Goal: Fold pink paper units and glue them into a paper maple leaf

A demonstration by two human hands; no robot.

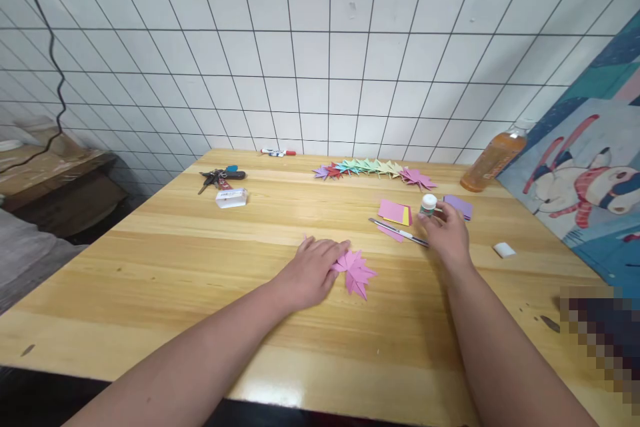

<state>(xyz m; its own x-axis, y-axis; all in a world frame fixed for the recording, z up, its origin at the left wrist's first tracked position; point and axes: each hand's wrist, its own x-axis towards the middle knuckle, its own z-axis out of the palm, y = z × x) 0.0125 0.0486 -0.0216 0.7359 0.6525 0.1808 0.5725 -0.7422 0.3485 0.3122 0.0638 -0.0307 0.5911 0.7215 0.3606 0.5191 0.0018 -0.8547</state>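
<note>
Although partly covered by the left hand (310,272), shows as a folded pink paper piece (356,273) near the middle of the surface (165,320). Looks well advanced, judging by the several points already folded and joined, but lies apart from the finished-looking multicoloured paper chain (373,168) near the wall (300,53). Seems to leave more folding possible, with pink sheets (393,209) and purple sheets (460,205) lying flat beyond. Aims most visible tips rightward and toward the near edge, with another pink tip poking out behind the left hand; appears to run lengthwise roughly left to right, though not traceable under cover. At the left hand, cannot tell the grip open from closed. At the right hand (445,230), has the grip closed around a white-capped bottle (428,205), near the craft knife (399,231).
</note>
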